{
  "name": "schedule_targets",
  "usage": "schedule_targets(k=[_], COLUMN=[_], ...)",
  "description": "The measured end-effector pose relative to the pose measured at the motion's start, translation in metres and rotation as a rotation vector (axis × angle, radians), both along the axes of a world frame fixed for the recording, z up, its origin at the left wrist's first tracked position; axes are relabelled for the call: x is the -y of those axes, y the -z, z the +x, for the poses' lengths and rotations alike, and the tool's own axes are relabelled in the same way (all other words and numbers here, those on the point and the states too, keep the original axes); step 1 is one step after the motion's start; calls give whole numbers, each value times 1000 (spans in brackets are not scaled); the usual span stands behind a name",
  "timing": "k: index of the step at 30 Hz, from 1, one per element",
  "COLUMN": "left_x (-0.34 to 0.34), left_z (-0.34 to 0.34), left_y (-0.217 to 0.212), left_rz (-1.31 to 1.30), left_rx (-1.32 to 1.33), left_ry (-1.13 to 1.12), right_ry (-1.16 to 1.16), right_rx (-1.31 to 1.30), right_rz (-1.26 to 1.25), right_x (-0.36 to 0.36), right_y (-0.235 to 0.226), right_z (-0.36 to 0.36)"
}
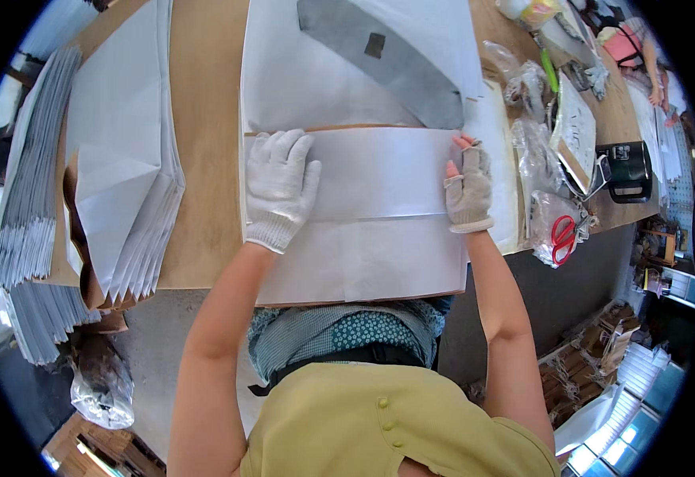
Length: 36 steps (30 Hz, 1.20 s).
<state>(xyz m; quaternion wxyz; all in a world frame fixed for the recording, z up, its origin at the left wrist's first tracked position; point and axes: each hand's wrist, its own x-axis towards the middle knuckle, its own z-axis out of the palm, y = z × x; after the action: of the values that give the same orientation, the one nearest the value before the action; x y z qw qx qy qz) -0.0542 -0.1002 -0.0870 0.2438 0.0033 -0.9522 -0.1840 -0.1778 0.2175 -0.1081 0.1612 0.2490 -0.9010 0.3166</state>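
A large white paper sheet (387, 171) with a thin brown edge lies in front of me, its upper part forming a folded band across the lower part. My left hand (281, 179), in a white knitted glove, rests flat on the band's left end, fingers stretched out. At the band's right end lies my right hand (471, 187), in a beige glove that leaves some fingertips bare. Its thumb and forefinger are apart, touching the paper's edge. Beyond the band, a long grey strip (411, 75) with a small dark square lies slantwise on more white paper (308, 87).
Folded white paper (117, 143) and a thick stack of sheets (33, 183) stand at the left of the wooden table (204, 159). On the right are red-handled scissors (562, 238), clear plastic bags (532, 147), and a dark green mug (627, 171). Another person's arm (651, 67) shows at the far right.
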Motion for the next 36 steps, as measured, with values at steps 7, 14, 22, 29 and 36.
schedule_targets(k=[7,14,22,29,36], left_x=[-29,-15,-52,-76,-94], left_z=[-1,-27,40,86,102], left_y=[-67,-37,-118,-129,-125], left_rz=[8,76,-41,-185,-234], left_rx=[156,266,165,137,139], left_ry=[130,5,208,190,99], right_ry=[81,-344,-387,-594,-526], right_rx=[35,-8,6,227,388], right_rz=[-221,-133,-15,201,236], right_x=[2,60,16,24,34], right_y=[-55,-124,-157,-165,-180], right_z=[-7,25,30,27,33])
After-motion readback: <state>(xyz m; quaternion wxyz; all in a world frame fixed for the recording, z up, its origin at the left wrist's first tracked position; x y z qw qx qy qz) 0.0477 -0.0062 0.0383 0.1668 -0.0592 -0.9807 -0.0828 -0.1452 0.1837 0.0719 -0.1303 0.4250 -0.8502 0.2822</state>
